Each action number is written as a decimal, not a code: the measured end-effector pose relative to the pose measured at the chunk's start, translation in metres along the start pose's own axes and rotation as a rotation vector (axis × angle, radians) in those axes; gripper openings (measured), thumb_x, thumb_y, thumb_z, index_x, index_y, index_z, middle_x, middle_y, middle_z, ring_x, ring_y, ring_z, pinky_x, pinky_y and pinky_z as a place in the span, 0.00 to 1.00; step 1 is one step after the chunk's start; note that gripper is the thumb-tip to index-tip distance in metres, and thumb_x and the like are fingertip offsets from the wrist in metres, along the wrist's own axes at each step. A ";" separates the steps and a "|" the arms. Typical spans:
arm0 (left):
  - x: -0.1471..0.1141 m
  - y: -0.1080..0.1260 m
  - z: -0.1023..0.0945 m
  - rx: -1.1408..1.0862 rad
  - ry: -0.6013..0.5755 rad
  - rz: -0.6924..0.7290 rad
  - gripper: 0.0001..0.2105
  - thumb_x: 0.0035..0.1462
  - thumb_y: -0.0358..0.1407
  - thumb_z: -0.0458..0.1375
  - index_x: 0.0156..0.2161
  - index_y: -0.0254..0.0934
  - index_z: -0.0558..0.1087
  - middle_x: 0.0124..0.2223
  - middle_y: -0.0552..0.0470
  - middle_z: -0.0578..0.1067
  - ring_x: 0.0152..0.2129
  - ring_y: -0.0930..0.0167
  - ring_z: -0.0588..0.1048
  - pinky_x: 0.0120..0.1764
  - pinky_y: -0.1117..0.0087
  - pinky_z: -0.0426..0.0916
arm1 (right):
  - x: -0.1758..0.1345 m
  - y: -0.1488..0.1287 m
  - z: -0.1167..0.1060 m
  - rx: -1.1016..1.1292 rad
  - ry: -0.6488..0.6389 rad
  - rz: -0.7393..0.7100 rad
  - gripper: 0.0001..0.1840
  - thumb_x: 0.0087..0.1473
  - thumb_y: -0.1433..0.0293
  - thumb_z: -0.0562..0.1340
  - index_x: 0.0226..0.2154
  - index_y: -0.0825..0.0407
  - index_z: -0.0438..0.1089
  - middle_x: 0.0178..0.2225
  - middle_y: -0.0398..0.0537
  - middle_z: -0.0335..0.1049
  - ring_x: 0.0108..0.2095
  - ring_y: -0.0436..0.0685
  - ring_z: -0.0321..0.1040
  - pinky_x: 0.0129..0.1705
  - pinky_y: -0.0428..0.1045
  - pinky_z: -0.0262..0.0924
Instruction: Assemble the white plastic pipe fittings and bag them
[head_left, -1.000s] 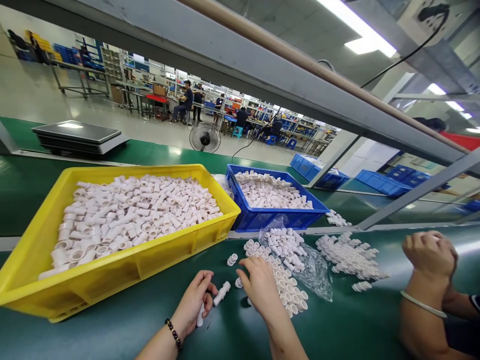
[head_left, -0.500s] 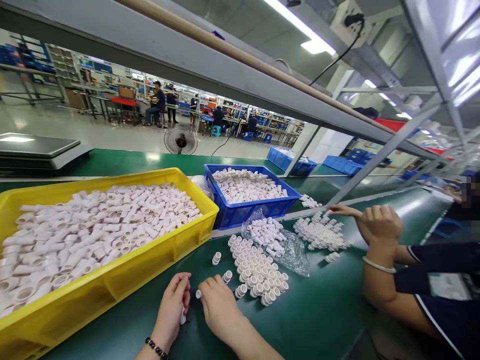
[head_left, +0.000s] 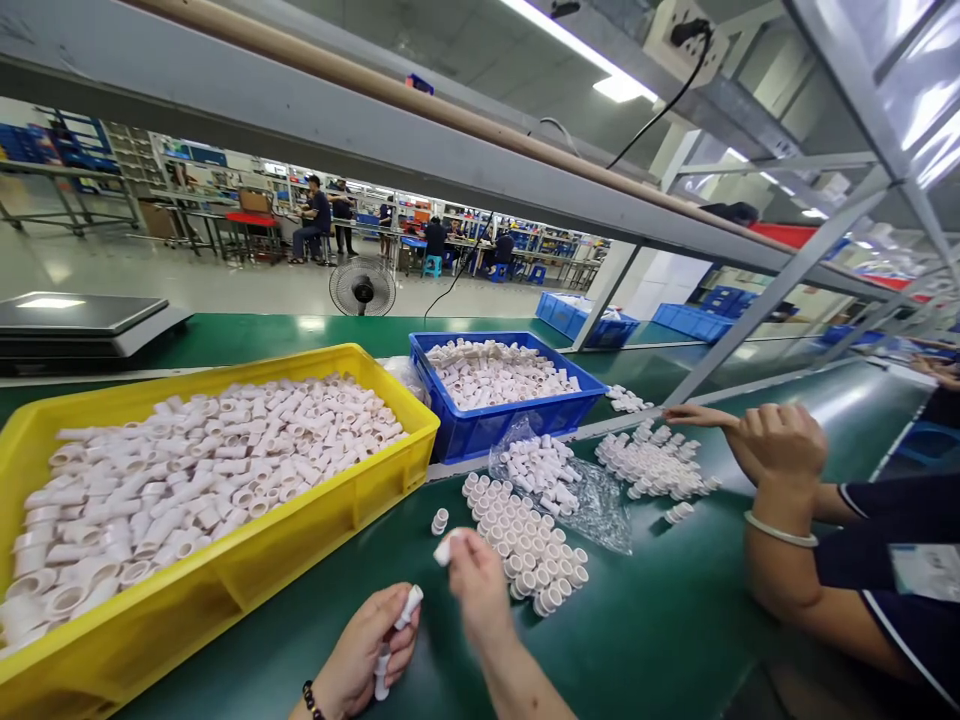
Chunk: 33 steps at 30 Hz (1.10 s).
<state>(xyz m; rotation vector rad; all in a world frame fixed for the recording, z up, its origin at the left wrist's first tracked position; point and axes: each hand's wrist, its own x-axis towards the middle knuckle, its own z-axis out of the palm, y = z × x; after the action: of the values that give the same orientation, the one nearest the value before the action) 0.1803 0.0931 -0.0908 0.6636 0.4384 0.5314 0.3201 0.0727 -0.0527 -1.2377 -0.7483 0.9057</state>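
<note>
My left hand point(head_left: 375, 635) is closed round two white plastic pipe fittings. The upper fitting point(head_left: 409, 606) sticks out past my thumb, and the lower fitting point(head_left: 382, 676) shows below my fingers. Raised slightly to the right, my right hand point(head_left: 481, 588) pinches another white fitting point(head_left: 444, 551) at its fingertips. A lone fitting point(head_left: 440, 520) stands on the green table point(head_left: 600, 640) just beyond that hand. To its right are upright fittings point(head_left: 525, 540) in close rows, partly covered by the hand.
A yellow crate point(head_left: 247, 580) full of fittings stands at left, with a blue crate point(head_left: 517, 418) behind. A clear plastic bag point(head_left: 604, 510) with loose fittings lies past the rows. A co-worker's hand point(head_left: 780, 445) is above another pile point(head_left: 652, 460). A metal frame point(head_left: 420, 130) crosses overhead.
My right hand has lifted and moved right with a fitting. My left hand has shifted right and down and turned, showing two fittings. Loose fittings near my right hand are no longer visible there.
</note>
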 end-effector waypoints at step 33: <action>0.009 0.006 -0.005 -0.116 0.100 0.058 0.09 0.55 0.37 0.48 0.36 0.34 0.65 0.18 0.56 0.65 0.08 0.80 0.58 0.10 0.78 0.42 | 0.241 -0.122 0.014 -1.589 -0.183 -0.268 0.14 0.55 0.65 0.54 0.42 0.55 0.63 0.44 0.51 0.63 0.43 0.56 0.62 0.43 0.55 0.58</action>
<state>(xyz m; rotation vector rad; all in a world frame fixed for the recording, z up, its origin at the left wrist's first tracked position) 0.1820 0.1049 -0.0921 0.5410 0.4797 0.6422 0.4392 0.2825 0.0697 -2.2981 -1.8811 0.0201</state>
